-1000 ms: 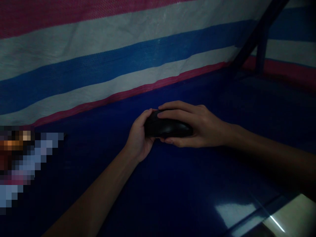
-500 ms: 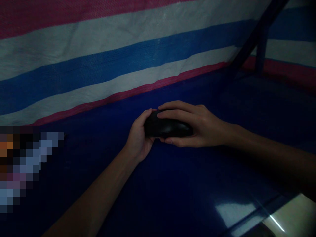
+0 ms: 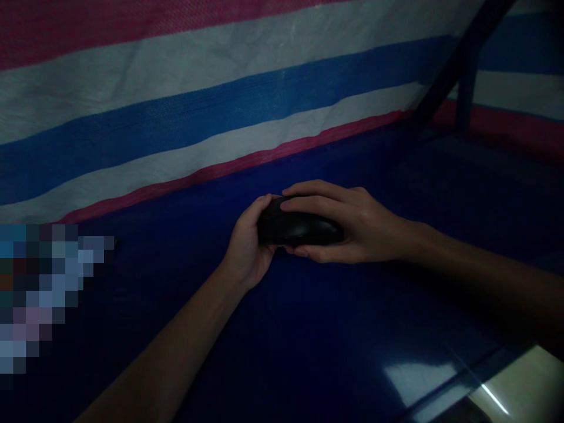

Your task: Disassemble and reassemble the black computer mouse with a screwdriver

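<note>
A black computer mouse (image 3: 304, 228) is held between both hands near the middle of the view, over a dark blue tabletop (image 3: 282, 329). My left hand (image 3: 249, 244) grips its left end, with the thumb along the upper edge and the other fingers partly hidden beneath. From the right, my right hand (image 3: 348, 223) wraps over the mouse. Two of its fingers stretch across the top, and the thumb lies along the near side. The underside of the mouse is hidden. In this dim light I cannot tell whether it touches the tabletop.
Behind the tabletop hangs a striped sheet (image 3: 211, 111) in red, white and blue. A dark slanted frame bar (image 3: 458, 64) stands at the upper right. At the left edge is a pixelated object (image 3: 48, 288). A bright reflection (image 3: 423, 382) shows on the glossy surface at the lower right.
Both hands and the mouse stay in place. Only the colours in the pixelated patch at the left differ.
</note>
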`<action>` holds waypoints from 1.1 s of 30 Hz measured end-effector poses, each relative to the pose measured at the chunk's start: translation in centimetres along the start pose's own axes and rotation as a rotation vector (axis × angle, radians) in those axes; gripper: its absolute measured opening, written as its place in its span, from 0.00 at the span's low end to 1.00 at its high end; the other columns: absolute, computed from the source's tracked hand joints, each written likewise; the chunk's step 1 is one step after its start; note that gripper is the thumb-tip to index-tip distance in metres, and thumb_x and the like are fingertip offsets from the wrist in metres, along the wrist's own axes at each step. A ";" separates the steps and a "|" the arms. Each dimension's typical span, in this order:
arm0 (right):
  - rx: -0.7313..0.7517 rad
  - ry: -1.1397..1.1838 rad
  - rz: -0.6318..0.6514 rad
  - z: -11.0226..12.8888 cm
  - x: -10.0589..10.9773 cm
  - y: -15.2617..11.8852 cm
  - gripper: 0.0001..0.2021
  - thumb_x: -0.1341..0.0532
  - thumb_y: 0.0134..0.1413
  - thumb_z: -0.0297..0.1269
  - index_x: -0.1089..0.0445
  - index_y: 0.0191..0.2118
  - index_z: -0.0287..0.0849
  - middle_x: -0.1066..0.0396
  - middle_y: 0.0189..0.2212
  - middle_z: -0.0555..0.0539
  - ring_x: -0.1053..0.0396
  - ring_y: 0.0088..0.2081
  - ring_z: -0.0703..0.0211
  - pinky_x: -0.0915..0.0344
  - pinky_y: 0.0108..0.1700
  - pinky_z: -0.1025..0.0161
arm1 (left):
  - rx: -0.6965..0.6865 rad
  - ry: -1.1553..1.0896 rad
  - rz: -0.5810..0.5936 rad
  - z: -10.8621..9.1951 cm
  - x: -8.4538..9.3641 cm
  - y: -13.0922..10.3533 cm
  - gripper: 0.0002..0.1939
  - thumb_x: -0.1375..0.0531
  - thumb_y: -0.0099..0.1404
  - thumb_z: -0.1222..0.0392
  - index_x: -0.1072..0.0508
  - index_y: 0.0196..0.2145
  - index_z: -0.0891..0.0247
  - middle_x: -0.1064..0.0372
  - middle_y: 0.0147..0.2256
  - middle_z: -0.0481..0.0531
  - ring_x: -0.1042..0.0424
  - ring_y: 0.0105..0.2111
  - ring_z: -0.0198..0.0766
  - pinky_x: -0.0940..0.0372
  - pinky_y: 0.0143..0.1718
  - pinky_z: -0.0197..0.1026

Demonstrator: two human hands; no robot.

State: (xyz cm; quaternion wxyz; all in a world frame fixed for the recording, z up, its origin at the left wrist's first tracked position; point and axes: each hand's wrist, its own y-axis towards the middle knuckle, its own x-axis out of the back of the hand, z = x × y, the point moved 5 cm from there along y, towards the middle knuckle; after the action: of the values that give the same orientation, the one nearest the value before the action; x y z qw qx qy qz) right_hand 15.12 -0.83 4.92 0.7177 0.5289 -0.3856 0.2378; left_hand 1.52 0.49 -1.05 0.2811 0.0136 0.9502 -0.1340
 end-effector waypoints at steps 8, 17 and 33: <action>0.003 -0.003 -0.002 0.0 0.0 0.0 0.24 0.38 0.55 0.43 0.37 0.55 0.36 0.33 0.53 0.36 0.28 0.48 0.54 0.27 0.40 0.60 | -0.001 -0.001 -0.007 0.0 0.0 -0.1 0.07 0.43 0.61 0.58 0.28 0.30 0.64 0.32 0.24 0.47 0.32 0.21 0.32 0.42 0.14 0.31; -0.015 0.001 0.002 0.0 0.0 -0.1 0.24 0.39 0.56 0.44 0.38 0.56 0.41 0.33 0.54 0.39 0.28 0.48 0.54 0.27 0.40 0.60 | -0.009 0.010 -0.015 -0.1 0.0 -0.2 0.07 0.42 0.60 0.58 0.29 0.30 0.65 0.32 0.24 0.46 0.32 0.21 0.31 0.40 0.15 0.32; -0.004 -0.012 0.005 -0.1 0.0 -0.1 0.24 0.39 0.56 0.45 0.38 0.56 0.40 0.34 0.54 0.39 0.28 0.48 0.55 0.28 0.39 0.62 | -0.009 0.007 -0.004 0.0 0.0 -0.1 0.07 0.42 0.60 0.58 0.28 0.31 0.64 0.32 0.24 0.46 0.32 0.21 0.31 0.40 0.14 0.31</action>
State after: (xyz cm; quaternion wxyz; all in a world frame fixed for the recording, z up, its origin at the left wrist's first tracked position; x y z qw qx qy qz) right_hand 15.23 -0.80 4.81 0.7158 0.5282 -0.3914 0.2356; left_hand 1.47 0.39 -1.01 0.2777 0.0107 0.9517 -0.1301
